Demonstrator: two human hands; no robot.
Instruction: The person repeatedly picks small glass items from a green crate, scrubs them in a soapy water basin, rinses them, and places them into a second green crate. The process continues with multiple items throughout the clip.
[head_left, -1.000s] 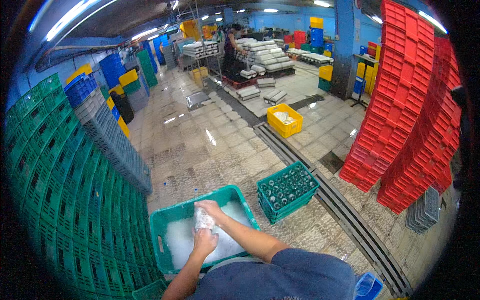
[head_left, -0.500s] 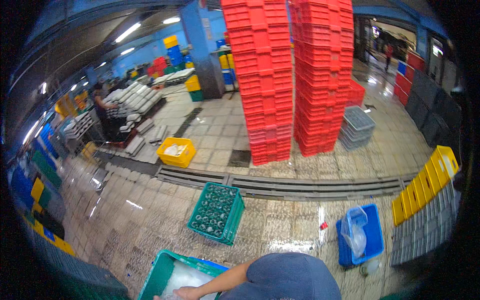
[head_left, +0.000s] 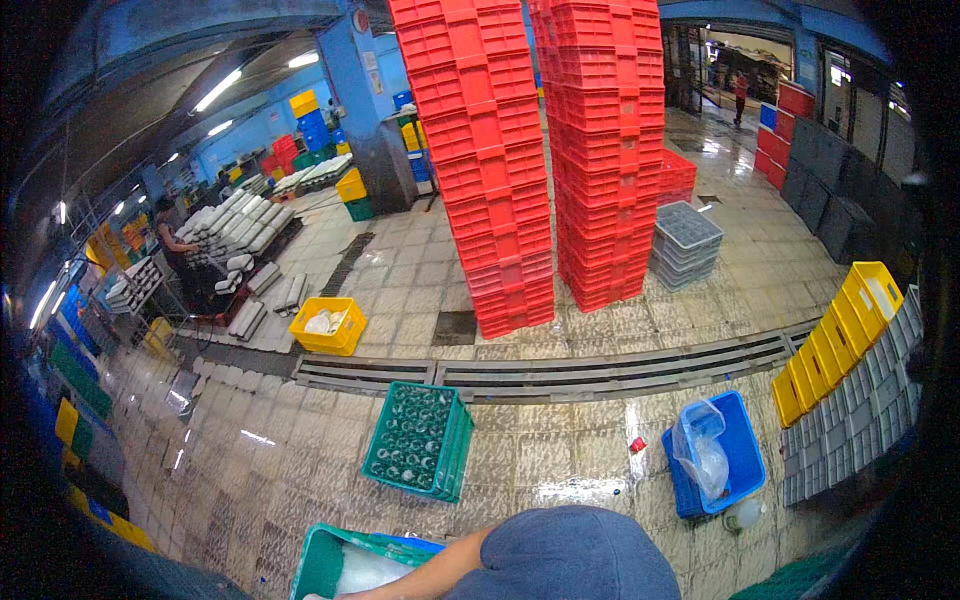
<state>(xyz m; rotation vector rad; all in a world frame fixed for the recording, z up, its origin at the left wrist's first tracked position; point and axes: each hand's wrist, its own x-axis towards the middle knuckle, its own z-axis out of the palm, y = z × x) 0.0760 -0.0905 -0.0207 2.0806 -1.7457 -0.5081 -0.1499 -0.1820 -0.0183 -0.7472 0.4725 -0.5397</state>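
Wet tiled floor (head_left: 560, 440); two tall red crate stacks (head_left: 485, 200) on it, side by side. Green tub (head_left: 320, 562), white foam (head_left: 368, 570) inside, cut off by lower edge; right forearm (head_left: 440, 576) across it. Green crate (head_left: 456, 450) of glassware (head_left: 410, 430) just beyond tub. Blue bin (head_left: 742, 440) well to the right, clear plastic bag (head_left: 709, 466) in it. Right hand (head_left: 320, 597): sliver only, grip can't tell. Left hand out of view. Small red scrap (head_left: 638, 445) near bin.

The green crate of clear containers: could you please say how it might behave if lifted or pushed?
The green crate looks like moulded plastic, so it should stay stiff. Its rows of clear containers look like glass, so the load is probably heavy and fragile. The floor shines as if wet, so the crate might slide when pushed.
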